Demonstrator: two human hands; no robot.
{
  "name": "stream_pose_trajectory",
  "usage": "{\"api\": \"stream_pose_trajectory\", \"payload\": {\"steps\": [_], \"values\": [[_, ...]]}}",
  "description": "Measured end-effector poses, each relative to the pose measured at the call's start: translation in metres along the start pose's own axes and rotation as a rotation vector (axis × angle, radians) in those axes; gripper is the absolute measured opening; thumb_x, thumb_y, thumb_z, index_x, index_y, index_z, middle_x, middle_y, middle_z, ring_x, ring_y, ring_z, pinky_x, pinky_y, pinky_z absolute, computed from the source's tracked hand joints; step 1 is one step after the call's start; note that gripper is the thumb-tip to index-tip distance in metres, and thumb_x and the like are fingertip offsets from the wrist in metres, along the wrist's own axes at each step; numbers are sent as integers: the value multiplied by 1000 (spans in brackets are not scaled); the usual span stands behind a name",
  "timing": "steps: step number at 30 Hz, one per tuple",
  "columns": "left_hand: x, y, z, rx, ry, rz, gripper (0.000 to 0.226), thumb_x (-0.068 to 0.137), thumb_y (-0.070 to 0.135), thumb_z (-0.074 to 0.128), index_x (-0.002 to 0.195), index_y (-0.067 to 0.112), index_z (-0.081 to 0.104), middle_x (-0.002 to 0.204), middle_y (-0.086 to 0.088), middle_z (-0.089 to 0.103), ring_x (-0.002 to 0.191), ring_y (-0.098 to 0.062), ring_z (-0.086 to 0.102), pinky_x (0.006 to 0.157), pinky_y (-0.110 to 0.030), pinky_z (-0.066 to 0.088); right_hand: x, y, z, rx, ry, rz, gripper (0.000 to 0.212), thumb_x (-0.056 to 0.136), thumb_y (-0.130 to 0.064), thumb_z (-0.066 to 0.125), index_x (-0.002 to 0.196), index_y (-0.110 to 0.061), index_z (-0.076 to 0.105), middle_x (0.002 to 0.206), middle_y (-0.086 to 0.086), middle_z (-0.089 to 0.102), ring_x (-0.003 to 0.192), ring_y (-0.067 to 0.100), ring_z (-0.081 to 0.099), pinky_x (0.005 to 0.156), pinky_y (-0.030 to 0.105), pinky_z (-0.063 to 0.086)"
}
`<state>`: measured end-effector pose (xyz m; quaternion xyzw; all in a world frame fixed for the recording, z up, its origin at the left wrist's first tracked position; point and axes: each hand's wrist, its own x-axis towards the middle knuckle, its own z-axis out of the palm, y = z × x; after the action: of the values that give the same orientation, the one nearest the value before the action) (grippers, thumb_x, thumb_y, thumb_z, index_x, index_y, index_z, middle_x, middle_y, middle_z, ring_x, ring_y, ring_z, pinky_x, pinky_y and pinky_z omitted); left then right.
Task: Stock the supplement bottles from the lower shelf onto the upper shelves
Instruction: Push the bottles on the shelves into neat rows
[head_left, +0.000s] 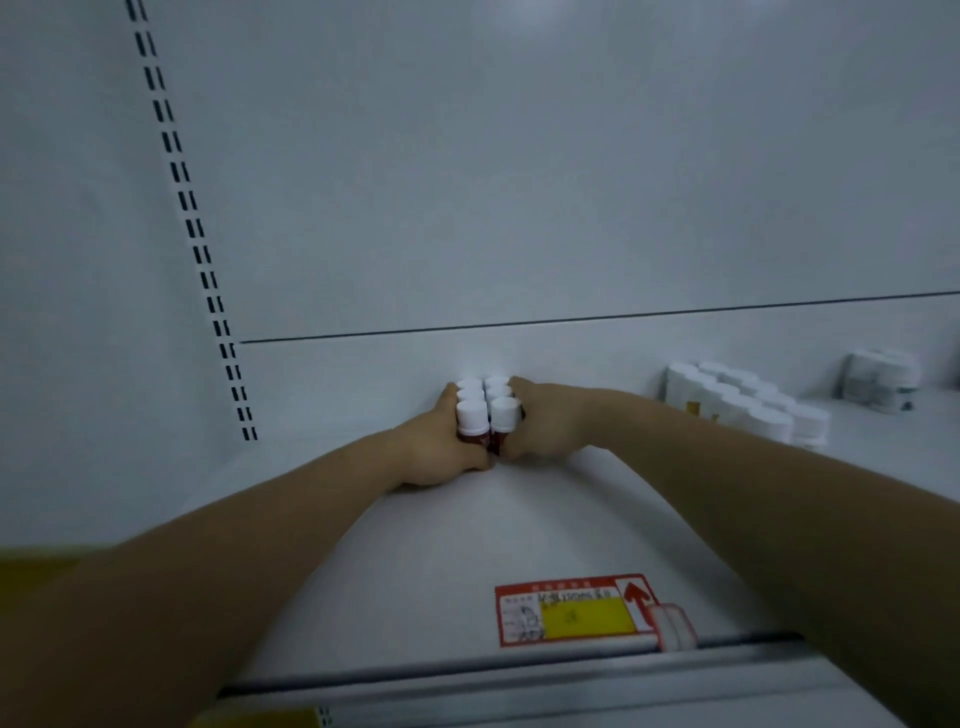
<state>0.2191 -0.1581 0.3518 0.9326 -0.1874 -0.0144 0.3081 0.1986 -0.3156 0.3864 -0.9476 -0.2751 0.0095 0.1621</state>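
At frame centre, near the back panel (571, 208), the bottle cluster (488, 410) is clamped between left hand (441, 449) and right hand (543, 423), both curled round it; bottles could be toppled if squeeze is released unevenly.

Two bare arms show here, the left arm (208, 561) and the right arm (779, 499), with plain smooth skin from the near edge of view all the way to the wrists. The left hand (441, 447) and the right hand (540, 421) are bare too. Both arms look big up close and small far off.
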Motion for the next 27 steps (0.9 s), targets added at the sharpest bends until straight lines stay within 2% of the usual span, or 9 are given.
{"api": "stream_pose_trajectory", "payload": {"steps": [2, 4, 6, 7, 10, 12, 15, 19, 27], "values": [[0, -5, 0, -26, 9, 14, 93, 78, 20, 73, 146, 18, 9, 130, 5, 46, 111, -11, 50, 85, -19, 36, 3, 0, 0, 63, -4, 70, 23, 77, -7, 68, 98, -6, 60, 95, 6, 53, 88, 18, 51, 71, 27, 42], [-1, -8, 1, -76, 19, -6, 102, 78, 25, 72, 149, 20, -1, 124, 9, 48, 107, -10, 50, 82, -19, 36, 2, 3, -1, 162, 18, 220, 49, 76, -16, 70, 120, -10, 52, 114, 5, 54, 102, 21, 53, 84, 33, 44], [-2, -9, 2, -118, 39, -24, 105, 81, 28, 68, 148, 21, -12, 116, 13, 45, 101, -7, 48, 74, -17, 37, 2, 6, -1, 253, 51, 344, 86, 78, -23, 68, 148, -14, 21, 136, 3, 45, 112, 19, 47, 89, 28, 39], [-1, -10, 2, -125, 54, -22, 100, 82, 29, 67, 149, 22, -7, 114, 12, 48, 97, -8, 50, 71, -17, 38, 3, 7, 0, 305, 70, 345, 93, 79, -22, 66, 152, -15, 9, 143, 3, 40, 112, 16, 43, 89, 25, 35], [2, -13, 3, -113, 88, 17, 75, 81, 28, 65, 143, 25, 23, 107, 10, 59, 90, -10, 55, 68, -19, 41, 6, 6, 7, 320, 123, 311, 83, 81, -19, 62, 150, -12, 17, 139, 3, 43, 108, 13, 42, 87, 24, 34], [1, -13, 4, -93, 75, 12, 87, 82, 29, 64, 149, 25, 7, 121, 12, 51, 102, -9, 50, 69, -14, 33, 7, 5, 10, 227, 135, 282, 57, 80, -22, 61, 131, -15, 38, 119, 3, 51, 104, 19, 48, 84, 28, 38], [3, -13, 5, -46, 69, 17, 92, 87, 34, 59, 150, 22, -8, 151, 4, 29, 132, -12, 35, 90, -11, 22, 8, 7, 14, 192, 126, 260, 33, 79, -26, 60, 105, -19, 41, 105, 1, 53, 93, 20, 50, 74, 30, 39], [8, -13, 3, -27, 78, -6, 78, 91, 34, 48, 150, 23, -1, 154, -2, 26, 135, -18, 33, 93, -17, 23, 8, 10, 14, 195, 141, 251, 30, 80, -27, 59, 104, -20, 40, 97, -5, 50, 89, 16, 48, 64, 24, 35], [7, -14, 3, -23, 61, -10, 80, 90, 33, 51, 150, 27, -2, 152, 1, 28, 132, -16, 36, 90, -17, 24, 9, 13, 17, 185, 169, 236, 30, 80, -28, 61, 102, -20, 42, 92, -7, 49, 82, 12, 48, 63, 24, 36]]}}
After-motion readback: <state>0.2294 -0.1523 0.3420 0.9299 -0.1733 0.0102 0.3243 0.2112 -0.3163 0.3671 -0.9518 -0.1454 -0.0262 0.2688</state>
